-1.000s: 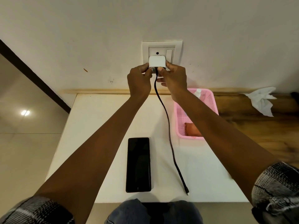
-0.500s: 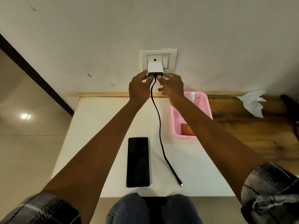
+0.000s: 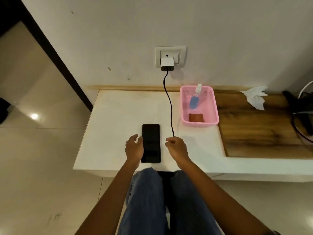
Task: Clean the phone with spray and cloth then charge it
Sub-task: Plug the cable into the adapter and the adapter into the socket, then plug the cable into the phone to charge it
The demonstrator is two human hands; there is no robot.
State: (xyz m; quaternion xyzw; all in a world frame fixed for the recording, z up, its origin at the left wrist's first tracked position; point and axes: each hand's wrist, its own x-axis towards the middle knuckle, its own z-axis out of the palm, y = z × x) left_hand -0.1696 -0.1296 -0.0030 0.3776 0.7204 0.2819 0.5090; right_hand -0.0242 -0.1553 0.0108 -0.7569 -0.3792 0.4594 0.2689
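Left hand (image 3: 134, 148) spread at phone's (image 3: 151, 143) left edge; right hand (image 3: 177, 147) apparently pinching cable (image 3: 170, 102).

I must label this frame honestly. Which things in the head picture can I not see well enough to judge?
- Cable plug end: hidden in the right hand; the grip cannot be judged.
- Phone charging port: too small; its left edge is covered by the left hand.
- Wall switch: on or off is unclear beside the charger.
- Spray bottle label in the pink basket: blurred.
- Dark objects at the right edge: cut off.
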